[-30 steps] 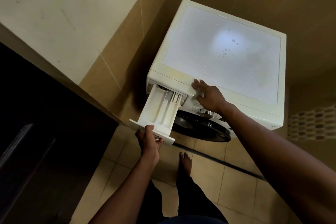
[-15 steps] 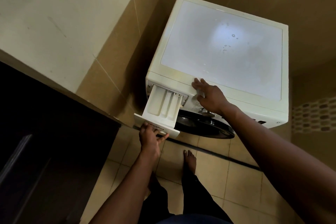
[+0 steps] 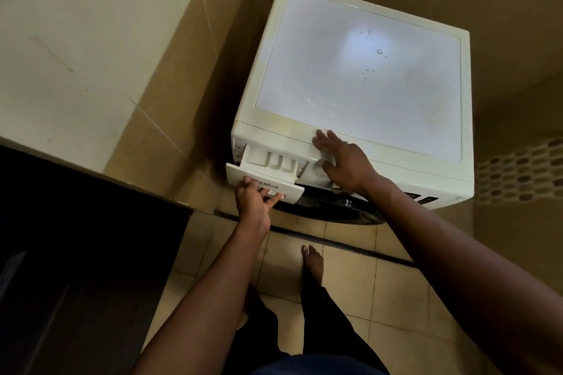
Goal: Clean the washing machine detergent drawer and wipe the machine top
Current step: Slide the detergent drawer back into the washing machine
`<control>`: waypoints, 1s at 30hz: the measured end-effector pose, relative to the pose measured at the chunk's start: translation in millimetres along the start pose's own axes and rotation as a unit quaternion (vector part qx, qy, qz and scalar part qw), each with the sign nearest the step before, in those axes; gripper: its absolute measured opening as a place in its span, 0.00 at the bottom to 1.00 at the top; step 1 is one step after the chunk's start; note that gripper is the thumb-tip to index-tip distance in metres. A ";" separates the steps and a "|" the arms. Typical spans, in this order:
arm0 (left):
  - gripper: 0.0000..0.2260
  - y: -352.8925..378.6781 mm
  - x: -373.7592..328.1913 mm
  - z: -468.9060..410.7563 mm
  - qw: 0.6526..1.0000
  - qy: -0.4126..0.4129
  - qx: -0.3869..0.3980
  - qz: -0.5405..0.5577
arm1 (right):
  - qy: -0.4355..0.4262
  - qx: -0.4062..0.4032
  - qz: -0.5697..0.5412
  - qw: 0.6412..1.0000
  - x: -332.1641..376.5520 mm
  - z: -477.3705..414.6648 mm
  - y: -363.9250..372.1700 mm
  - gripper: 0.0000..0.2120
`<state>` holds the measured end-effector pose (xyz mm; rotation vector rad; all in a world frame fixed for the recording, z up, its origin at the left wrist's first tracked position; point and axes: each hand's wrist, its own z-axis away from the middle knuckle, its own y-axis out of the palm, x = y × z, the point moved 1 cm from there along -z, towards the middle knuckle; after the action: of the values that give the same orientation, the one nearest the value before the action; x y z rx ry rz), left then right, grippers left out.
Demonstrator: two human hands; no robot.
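Foot: a bare foot (image 3: pixel 312 262) on the floor tiles (image 3: pixel 396 298), nearer to me than the left hand (image 3: pixel 254 202) and a little to its right.
Left hand: I see it gripping the front of the drawer (image 3: pixel 268 184), thumb on the face, fingers hooked under the lower edge.
Drawer: partly out of the machine (image 3: pixel 274 134), at its upper left corner. The front panel sits in the left hand, and the compartments show just beyond that hand's knuckles.
Door: the dark round door (image 3: pixel 329 210) is right of the left hand and just under the right wrist.
Right hand: this hand (image 3: pixel 344 164) has its fingers straight and spread, flat on the machine's front edge, with the thumb down over the control panel. I can make out nothing held in it.
Cabinet: a dark cabinet (image 3: pixel 76 253) is well to the left of the left arm.
Top: the machine's top (image 3: pixel 359 76) starts at the right fingertips and runs away from them. It is pale and dull, with a few droplets and a patch of glare.
Wall: tan tiles (image 3: pixel 189 70) beyond the left hand.
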<state>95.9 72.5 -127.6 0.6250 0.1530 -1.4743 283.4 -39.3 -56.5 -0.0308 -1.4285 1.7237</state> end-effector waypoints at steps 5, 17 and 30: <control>0.09 47.9 -21.1 -27.8 0.998 0.010 0.033 -0.047 | 0.000 -0.006 -0.022 1.000 -0.4 -0.2 -0.6 0.31; 0.08 51.7 -15.8 -38.2 0.998 0.003 0.039 -0.053 | -0.031 -0.011 -0.006 0.999 -10.0 -3.0 -3.4 0.32; 0.09 50.0 -11.2 -18.6 0.996 0.031 0.075 -0.038 | -0.026 -0.003 0.051 0.998 -20.0 -8.3 -5.8 0.39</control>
<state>147.4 89.7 -123.0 0.7954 0.1157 -1.5495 303.5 -45.4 -64.3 -0.0643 -1.4937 1.8146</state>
